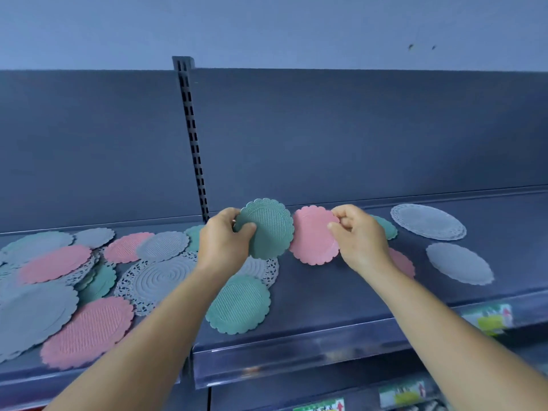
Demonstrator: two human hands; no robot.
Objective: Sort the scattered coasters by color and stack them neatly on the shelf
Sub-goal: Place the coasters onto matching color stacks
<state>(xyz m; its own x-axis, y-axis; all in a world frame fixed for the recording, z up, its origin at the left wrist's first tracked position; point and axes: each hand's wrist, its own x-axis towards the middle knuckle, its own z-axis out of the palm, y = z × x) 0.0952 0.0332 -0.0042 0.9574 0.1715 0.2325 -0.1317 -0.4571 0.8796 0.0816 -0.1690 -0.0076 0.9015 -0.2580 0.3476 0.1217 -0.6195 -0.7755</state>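
- Mid-frame, the left hand (pixel 226 232) pinches a green coaster (pixel 267 229) by its rim; the right hand (pixel 360 232) pinches a pink coaster (pixel 312 235)
- Likely thin, light, floppy: best held at the scalloped edge, above the shelf (pixel 341 295)

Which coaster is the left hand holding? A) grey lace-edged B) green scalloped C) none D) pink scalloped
B: the left hand grips the green scalloped coaster with thumb across its face, lifted above the shelf; the right hand pinches the pink scalloped coaster.
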